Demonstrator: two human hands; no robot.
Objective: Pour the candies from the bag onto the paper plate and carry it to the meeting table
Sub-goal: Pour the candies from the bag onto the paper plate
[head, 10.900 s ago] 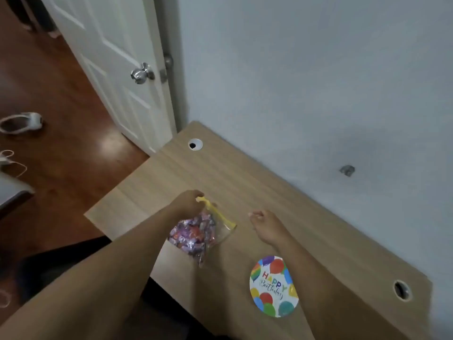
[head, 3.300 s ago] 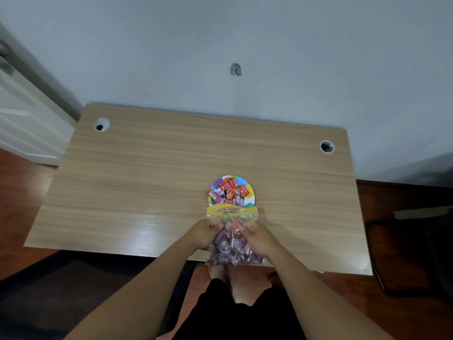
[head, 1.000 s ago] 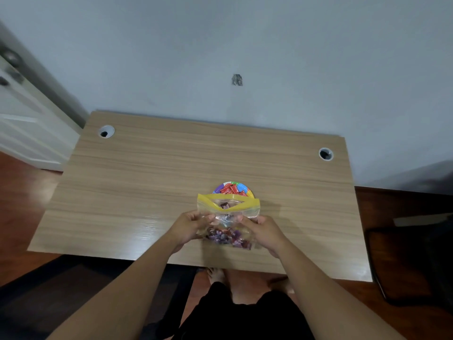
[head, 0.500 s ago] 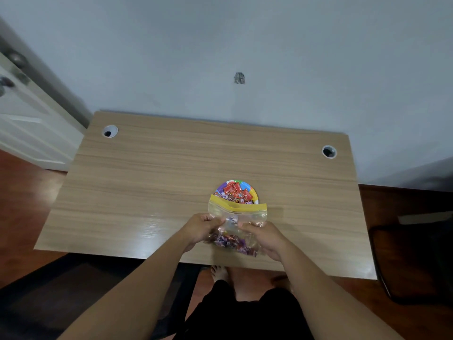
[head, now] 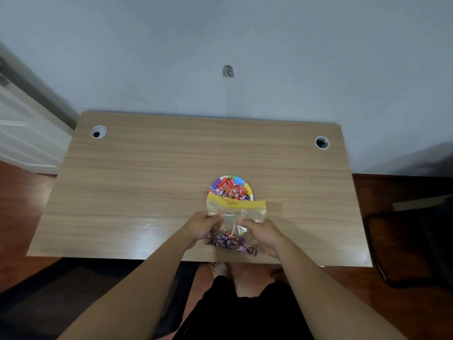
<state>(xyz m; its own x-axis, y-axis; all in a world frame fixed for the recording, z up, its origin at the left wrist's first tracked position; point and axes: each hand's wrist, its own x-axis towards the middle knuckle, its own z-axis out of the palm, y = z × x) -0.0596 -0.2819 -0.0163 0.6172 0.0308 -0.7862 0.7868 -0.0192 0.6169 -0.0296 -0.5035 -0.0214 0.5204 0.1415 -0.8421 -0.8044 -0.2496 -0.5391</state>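
A clear candy bag [head: 235, 218] with a yellow zip strip is held over the near part of the wooden desk [head: 147, 187]. My left hand [head: 202, 225] grips its left side and my right hand [head: 261, 233] grips its right side. The bag's open yellow mouth points away from me and overlaps the near rim of the colourful paper plate [head: 247, 186]. Red and purple wrapped candies [head: 229, 187] lie piled on the plate. More purple candies [head: 232, 242] sit in the bag's near end by my wrists.
The desk stands against a pale wall, with cable holes at its far left [head: 98, 131] and far right [head: 321, 142]. A white door [head: 22, 133] is at the left. A dark chair [head: 411, 244] stands at the right on the brown floor.
Since a second ago the bag's mouth has tipped lower toward the plate and the bag has shifted slightly right. Over the longer span, candies have come onto the plate.
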